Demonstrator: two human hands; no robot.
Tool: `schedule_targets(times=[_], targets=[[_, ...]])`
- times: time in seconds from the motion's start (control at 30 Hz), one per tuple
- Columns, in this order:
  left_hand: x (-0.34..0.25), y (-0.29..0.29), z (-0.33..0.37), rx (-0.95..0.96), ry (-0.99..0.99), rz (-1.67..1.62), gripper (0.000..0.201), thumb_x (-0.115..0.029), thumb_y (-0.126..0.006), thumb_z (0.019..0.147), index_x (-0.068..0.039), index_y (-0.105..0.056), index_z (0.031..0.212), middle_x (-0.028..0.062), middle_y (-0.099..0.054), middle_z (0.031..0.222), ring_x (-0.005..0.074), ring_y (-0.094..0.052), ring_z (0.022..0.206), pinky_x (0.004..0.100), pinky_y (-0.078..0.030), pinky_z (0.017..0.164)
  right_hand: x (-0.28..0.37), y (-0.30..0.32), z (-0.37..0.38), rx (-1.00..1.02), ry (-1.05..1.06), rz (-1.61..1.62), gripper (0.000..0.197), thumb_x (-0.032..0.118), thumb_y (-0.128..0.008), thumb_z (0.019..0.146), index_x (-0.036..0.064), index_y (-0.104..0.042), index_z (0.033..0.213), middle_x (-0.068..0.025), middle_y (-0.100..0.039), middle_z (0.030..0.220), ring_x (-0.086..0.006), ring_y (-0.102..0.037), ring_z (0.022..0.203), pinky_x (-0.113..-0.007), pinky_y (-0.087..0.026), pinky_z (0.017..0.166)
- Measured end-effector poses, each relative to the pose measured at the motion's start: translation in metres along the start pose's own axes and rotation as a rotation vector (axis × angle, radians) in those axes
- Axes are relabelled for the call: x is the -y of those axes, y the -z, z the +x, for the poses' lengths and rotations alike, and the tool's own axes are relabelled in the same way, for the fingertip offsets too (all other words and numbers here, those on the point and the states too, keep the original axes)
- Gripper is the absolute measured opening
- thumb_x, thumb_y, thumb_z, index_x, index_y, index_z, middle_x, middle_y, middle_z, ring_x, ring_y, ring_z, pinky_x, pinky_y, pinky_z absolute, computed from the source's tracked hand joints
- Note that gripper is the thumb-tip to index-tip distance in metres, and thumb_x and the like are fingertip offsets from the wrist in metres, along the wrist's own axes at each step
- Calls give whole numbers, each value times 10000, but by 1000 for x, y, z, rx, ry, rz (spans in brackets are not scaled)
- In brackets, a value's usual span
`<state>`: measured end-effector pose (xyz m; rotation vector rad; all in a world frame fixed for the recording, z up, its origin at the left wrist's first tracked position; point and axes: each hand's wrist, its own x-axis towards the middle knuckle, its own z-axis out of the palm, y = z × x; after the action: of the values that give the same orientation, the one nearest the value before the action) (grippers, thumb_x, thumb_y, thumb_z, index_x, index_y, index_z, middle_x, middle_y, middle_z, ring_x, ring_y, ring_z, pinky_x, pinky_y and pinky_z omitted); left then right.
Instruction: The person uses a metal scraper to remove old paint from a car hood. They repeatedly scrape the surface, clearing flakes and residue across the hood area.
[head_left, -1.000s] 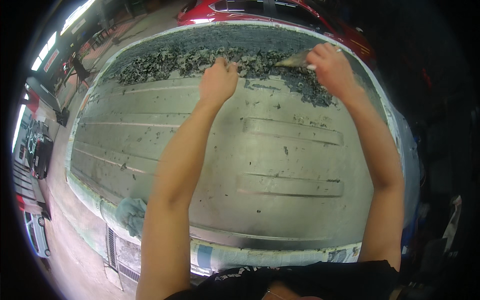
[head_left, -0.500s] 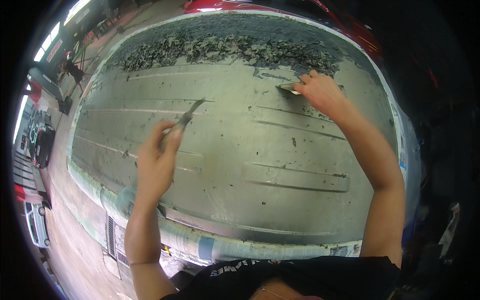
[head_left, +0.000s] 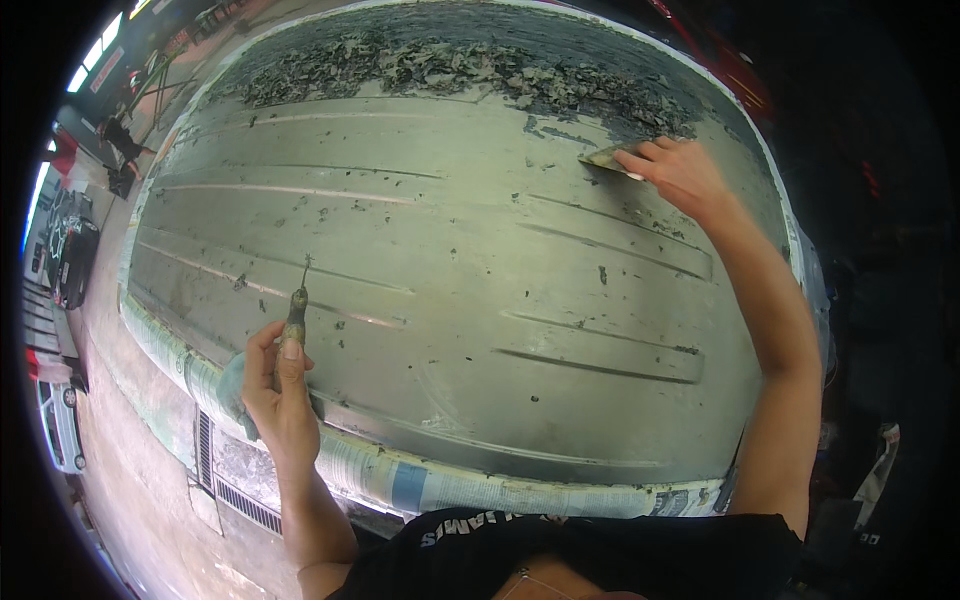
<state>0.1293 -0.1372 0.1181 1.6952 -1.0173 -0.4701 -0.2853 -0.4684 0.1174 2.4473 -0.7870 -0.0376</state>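
Observation:
My left hand (head_left: 282, 400) is closed round the handle of a scraper (head_left: 297, 312), held upright above the near left of a ribbed metal vehicle roof (head_left: 450, 250). Its narrow blade is seen edge-on. Farther off to the right, my right hand (head_left: 685, 175) grips a flat scraper blade (head_left: 603, 158) low against the roof, just short of the peeled coating. Crumpled dark paint flakes (head_left: 420, 65) lie heaped in a band across the far part. Smaller specks are scattered over the bare grey-green metal.
Newspaper masking (head_left: 450, 490) runs along the near edge. A grey-green cloth (head_left: 232, 385) lies at the near left edge, beside my left hand. On the workshop floor at left are a dark car (head_left: 75, 250), a light-coloured vehicle (head_left: 62, 425) and a person (head_left: 122, 140).
My left hand has drawn back toward me and left with its scraper, now more upright. The right hand and its blade have shifted slightly right. The view has tilted a little.

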Motion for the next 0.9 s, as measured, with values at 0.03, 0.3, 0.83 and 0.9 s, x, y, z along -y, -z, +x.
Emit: schedule_targets(times=[0.03, 0.3, 0.83, 0.9], targets=[[1, -2, 2, -11, -7, -33, 315, -227, -600, 1032, 22, -612, 1226, 32, -611, 897, 101, -533, 801, 241, -408, 722, 4, 1, 7, 36, -31, 1, 389, 80, -616, 861, 217, -625, 1224, 3, -658, 931, -216, -666, 933, -354, -556, 706], [-1, -6, -23, -3, -79, -23, 305, -162, -596, 1025, 52, -587, 1241, 80, -646, 966, 111, -546, 843, 246, -442, 761, -21, 6, 25, 119, 89, -25, 336, 84, -666, 837, 211, -627, 1146, 2, -654, 929, -207, -683, 929, -359, -567, 731], [34, 13, -66, -74, 74, -52, 339, -198, -571, 1037, 49, -567, 1271, 125, -629, 1074, 151, -574, 928, 280, -474, 792, 1, 0, 56, 61, 49, -4, 250, 117, -661, 878, 215, -665, 1107, 13, -677, 961, -207, -687, 946, -356, -575, 754], [31, -1, -66, -45, 66, -57, 369, -225, -574, 1040, 56, -559, 1279, 127, -636, 1076, 152, -578, 912, 284, -477, 790, 1, -4, 68, -9, 11, 6, 273, 112, -677, 863, 221, -669, 1113, 13, -684, 971, -213, -690, 949, -360, -577, 753]])
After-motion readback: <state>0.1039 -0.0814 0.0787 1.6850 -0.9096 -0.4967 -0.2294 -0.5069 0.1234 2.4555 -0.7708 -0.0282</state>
